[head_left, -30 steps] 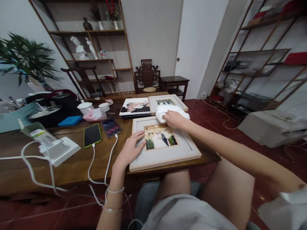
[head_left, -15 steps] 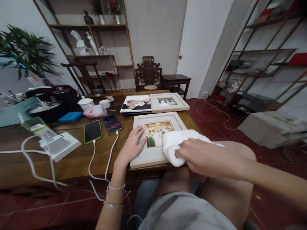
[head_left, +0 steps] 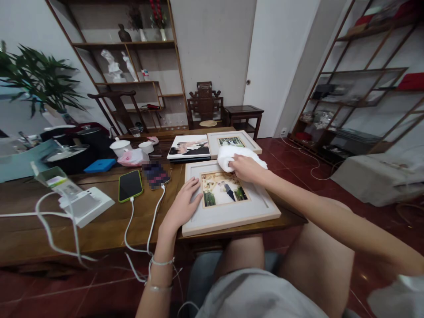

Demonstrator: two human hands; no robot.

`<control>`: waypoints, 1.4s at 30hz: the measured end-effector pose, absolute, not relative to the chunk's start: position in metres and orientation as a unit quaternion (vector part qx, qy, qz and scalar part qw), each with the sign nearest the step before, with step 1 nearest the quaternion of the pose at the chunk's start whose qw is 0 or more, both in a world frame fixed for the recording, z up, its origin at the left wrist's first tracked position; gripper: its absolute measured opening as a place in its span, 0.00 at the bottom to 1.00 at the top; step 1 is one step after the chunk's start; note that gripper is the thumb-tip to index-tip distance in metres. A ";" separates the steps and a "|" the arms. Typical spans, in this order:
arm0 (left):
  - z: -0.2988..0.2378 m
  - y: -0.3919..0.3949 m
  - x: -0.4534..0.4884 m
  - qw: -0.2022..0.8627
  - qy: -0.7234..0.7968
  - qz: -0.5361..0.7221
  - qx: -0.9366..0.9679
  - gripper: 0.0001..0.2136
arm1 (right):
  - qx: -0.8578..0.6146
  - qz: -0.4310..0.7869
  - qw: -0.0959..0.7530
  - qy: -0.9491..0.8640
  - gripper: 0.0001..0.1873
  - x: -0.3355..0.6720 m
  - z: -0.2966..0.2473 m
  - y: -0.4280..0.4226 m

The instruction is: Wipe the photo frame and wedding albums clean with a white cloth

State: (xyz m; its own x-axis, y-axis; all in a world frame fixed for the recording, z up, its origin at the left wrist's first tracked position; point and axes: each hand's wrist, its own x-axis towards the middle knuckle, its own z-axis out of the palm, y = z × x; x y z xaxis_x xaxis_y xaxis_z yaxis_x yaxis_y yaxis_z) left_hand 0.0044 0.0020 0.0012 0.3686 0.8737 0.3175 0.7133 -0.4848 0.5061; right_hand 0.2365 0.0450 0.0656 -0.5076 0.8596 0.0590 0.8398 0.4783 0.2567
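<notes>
At the far left, a plant (head_left: 44, 81) stands behind a dark pot (head_left: 74, 161). Nearer on the wooden tabletop (head_left: 102, 229) lies an open white box (head_left: 94, 205), with a blue box (head_left: 100, 165) farther back. A phone (head_left: 130, 185) lies face up, plugged into a white cable (head_left: 125, 236), in front of a pink-and-white bag (head_left: 133, 157).

Next, the left hand (head_left: 185, 202) lies flat along the left side of a pale frame (head_left: 215, 215), fingers spread and grasping nothing. The frame (a couple shows in its picture) lies face up at the tabletop's near edge. Behind it sits a white album (head_left: 188, 147). The right hand (head_left: 247, 168) clutches a bunched white cloth (head_left: 225, 160) over the frame's far edge, partly hiding a second frame (head_left: 251, 143) beside the album.
</notes>
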 end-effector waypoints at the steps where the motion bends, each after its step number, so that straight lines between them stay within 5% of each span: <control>1: 0.002 0.002 0.005 0.143 0.488 0.281 0.814 0.21 | 0.486 0.126 0.040 0.864 0.16 0.235 0.065 0.049; 17: -0.001 0.002 0.006 0.155 0.488 0.299 0.805 0.21 | 0.398 -0.098 0.095 0.907 0.14 0.244 0.107 -0.083; 31: 0.000 0.003 0.006 0.153 0.499 0.280 0.806 0.21 | 0.497 0.100 0.049 0.861 0.17 0.228 0.066 0.042; 42: -0.002 0.004 0.006 0.155 0.485 0.308 0.804 0.20 | 0.438 0.047 0.089 0.893 0.15 0.233 0.074 0.010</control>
State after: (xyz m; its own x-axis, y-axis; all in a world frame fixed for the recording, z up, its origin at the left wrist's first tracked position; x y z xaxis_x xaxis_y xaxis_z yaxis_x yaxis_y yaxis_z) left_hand 0.0058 0.0040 -0.0024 0.3394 0.8753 0.3445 0.6849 -0.4810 0.5473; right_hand 0.2331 0.0105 0.0738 -0.6006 0.7907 -0.1185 0.7739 0.6121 0.1623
